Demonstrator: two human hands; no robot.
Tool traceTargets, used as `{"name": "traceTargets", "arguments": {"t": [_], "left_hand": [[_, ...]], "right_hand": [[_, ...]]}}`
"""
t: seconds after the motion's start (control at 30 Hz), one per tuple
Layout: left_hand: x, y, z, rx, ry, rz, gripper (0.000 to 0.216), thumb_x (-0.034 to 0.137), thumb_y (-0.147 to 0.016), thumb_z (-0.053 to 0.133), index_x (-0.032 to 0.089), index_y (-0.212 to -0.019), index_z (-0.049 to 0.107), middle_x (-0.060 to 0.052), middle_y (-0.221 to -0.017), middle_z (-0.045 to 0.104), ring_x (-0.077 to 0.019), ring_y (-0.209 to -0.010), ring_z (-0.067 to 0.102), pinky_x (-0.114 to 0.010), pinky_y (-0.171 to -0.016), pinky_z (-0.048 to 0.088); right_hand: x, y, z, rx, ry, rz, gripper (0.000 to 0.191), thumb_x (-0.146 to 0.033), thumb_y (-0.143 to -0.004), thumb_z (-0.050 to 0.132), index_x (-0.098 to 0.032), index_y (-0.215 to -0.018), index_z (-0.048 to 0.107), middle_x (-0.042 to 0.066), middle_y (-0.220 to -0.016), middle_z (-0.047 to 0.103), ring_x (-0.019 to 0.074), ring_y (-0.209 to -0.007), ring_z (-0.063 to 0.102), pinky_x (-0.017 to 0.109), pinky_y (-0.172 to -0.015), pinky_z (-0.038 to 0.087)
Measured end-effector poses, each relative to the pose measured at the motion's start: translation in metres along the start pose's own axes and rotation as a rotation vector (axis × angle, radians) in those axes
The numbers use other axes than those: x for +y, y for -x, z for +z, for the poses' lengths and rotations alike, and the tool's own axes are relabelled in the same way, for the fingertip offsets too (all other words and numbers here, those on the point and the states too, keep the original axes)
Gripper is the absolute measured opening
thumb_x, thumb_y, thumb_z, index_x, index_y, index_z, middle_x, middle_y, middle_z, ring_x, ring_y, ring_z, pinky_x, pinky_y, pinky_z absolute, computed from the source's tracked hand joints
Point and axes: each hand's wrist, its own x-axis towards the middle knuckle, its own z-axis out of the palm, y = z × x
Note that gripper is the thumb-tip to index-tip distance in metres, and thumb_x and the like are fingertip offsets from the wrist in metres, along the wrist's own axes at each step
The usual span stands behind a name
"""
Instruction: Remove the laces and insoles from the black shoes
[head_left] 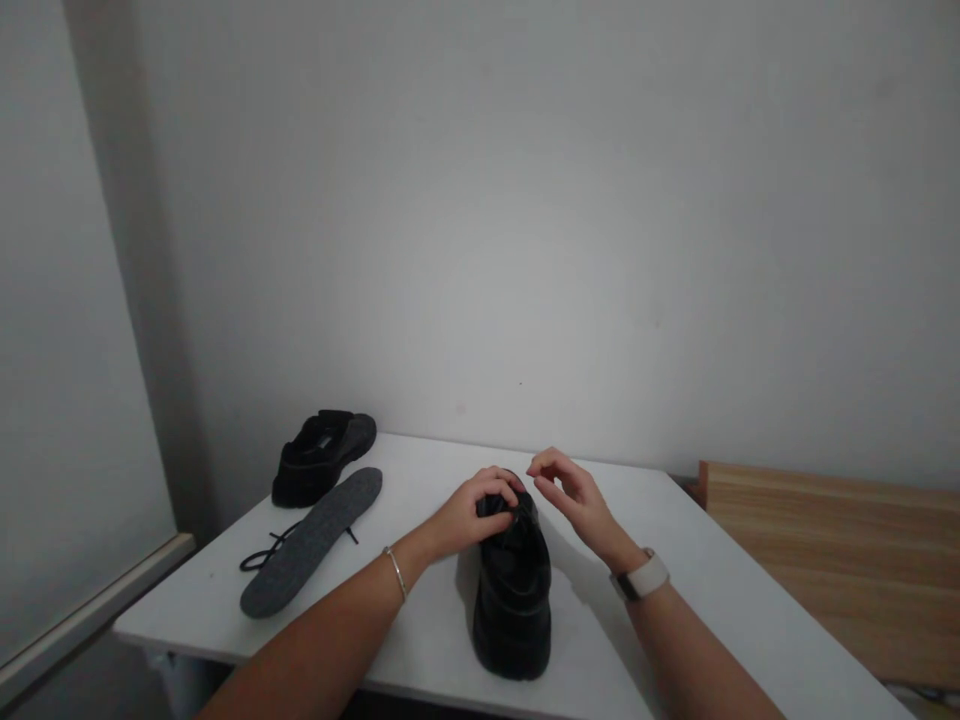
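A black shoe [512, 620] stands on the white table in front of me, its heel toward me and its toe pointing away. My left hand [480, 510] is closed over the shoe's lacing area, thumb and fingers bent around its upper. Just right of the shoe's front, my right hand [570, 495] hangs in the air with curved fingers and a gap between thumb and forefinger. I make out nothing in it. The shoe's laces are mostly hidden under my left hand.
At the table's far left corner lies a second black shoe [311, 465]. In front of it a grey insole [315, 545] rests across a black shoelace [259, 560]. The white table [420, 640] meets a plain wall behind. A wooden board [825, 560] stands beyond its right edge.
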Motion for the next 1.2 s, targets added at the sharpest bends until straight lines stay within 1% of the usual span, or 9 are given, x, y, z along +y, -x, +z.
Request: {"name": "traceTargets", "arguments": {"t": [0.13, 0.23, 0.33, 0.47, 0.67, 0.77, 0.87, 1.07, 1.2], "left_hand": [[-0.009, 0.001, 0.001, 0.044, 0.128, -0.042, 0.013, 0.028, -0.077, 0.072, 0.018, -0.084, 0.068, -0.011, -0.11, 0.064, -0.028, -0.109, 0.057, -0.042, -0.101, 0.038], [-0.01, 0.001, 0.0, 0.054, 0.184, -0.065, 0.018, 0.034, -0.077, 0.074, 0.017, -0.083, 0.07, -0.011, -0.106, 0.065, -0.0287, -0.108, 0.057, -0.043, -0.1, 0.038], [-0.007, 0.0, 0.001, 0.054, 0.213, -0.085, 0.02, 0.037, -0.078, 0.074, 0.017, -0.08, 0.071, -0.011, -0.105, 0.065, -0.0287, -0.108, 0.057, -0.043, -0.101, 0.036], [-0.006, 0.0, 0.001, 0.056, 0.258, -0.11, 0.02, 0.036, -0.076, 0.077, 0.017, -0.079, 0.07, -0.01, -0.105, 0.065, -0.0283, -0.109, 0.056, -0.042, -0.102, 0.034], [0.0, 0.001, -0.003, 0.064, 0.366, -0.168, 0.026, 0.04, -0.078, 0.074, 0.015, -0.074, 0.071, -0.013, -0.112, 0.064, -0.0304, -0.114, 0.053, -0.041, -0.102, 0.034], [0.006, 0.001, -0.007, 0.107, 0.439, -0.178, 0.051, 0.059, -0.086, 0.056, 0.014, -0.063, 0.068, -0.016, -0.118, 0.062, -0.0315, -0.115, 0.053, -0.042, -0.102, 0.036], [0.008, -0.001, -0.015, 0.182, 0.467, -0.182, 0.069, 0.066, -0.092, 0.034, 0.016, -0.057, 0.064, -0.014, -0.121, 0.062, -0.0291, -0.116, 0.052, -0.041, -0.102, 0.037], [0.0, -0.001, -0.029, 0.175, 0.329, -0.26, 0.035, 0.046, -0.075, 0.076, 0.014, -0.067, 0.066, -0.001, -0.067, 0.058, -0.0152, -0.069, 0.05, -0.028, -0.07, 0.039], [-0.001, 0.001, -0.026, 0.064, 0.265, -0.328, 0.034, 0.042, -0.068, 0.083, 0.013, -0.074, 0.067, -0.001, -0.068, 0.061, -0.014, -0.067, 0.052, -0.027, -0.067, 0.039]], "right_hand": [[-0.004, 0.002, -0.003, -0.221, -0.142, 0.033, 0.05, -0.057, -0.075, 0.075, -0.022, -0.11, 0.062, 0.006, -0.102, 0.061, 0.0207, -0.093, 0.056, 0.034, -0.082, 0.046], [-0.004, 0.002, 0.001, -0.241, -0.171, 0.039, 0.039, -0.044, -0.071, 0.082, -0.022, -0.1, 0.069, 0.006, -0.1, 0.062, 0.0211, -0.094, 0.057, 0.034, -0.084, 0.044], [-0.002, 0.002, 0.008, -0.128, -0.192, 0.052, 0.017, -0.037, -0.084, 0.073, -0.02, -0.084, 0.072, 0.005, -0.086, 0.063, 0.0188, -0.085, 0.057, 0.034, -0.08, 0.042], [0.002, 0.001, 0.011, 0.072, -0.256, 0.099, 0.024, -0.039, -0.089, 0.065, -0.018, -0.076, 0.066, 0.001, -0.071, 0.057, 0.0145, -0.069, 0.051, 0.03, -0.067, 0.04], [0.01, -0.002, -0.007, 0.31, -0.388, 0.17, 0.04, -0.054, -0.095, 0.047, -0.018, -0.078, 0.054, -0.002, -0.075, 0.05, 0.0112, -0.064, 0.046, 0.027, -0.062, 0.039], [0.013, -0.002, -0.016, 0.221, -0.381, 0.271, 0.044, -0.056, -0.094, 0.048, -0.017, -0.076, 0.057, -0.003, -0.069, 0.05, 0.0102, -0.058, 0.044, 0.025, -0.056, 0.035], [0.012, 0.0, -0.018, 0.055, -0.332, 0.363, 0.035, -0.049, -0.084, 0.066, -0.015, -0.076, 0.063, -0.004, -0.064, 0.05, 0.0088, -0.054, 0.041, 0.024, -0.052, 0.03], [0.006, 0.003, -0.012, -0.229, -0.3, 0.412, 0.034, -0.043, -0.069, 0.082, -0.015, -0.073, 0.065, -0.002, -0.066, 0.055, 0.0103, -0.062, 0.044, 0.025, -0.059, 0.032], [0.007, 0.003, -0.007, -0.256, -0.29, 0.409, 0.034, -0.044, -0.071, 0.081, -0.015, -0.074, 0.063, -0.003, -0.065, 0.051, 0.0094, -0.061, 0.041, 0.025, -0.057, 0.029]]}}
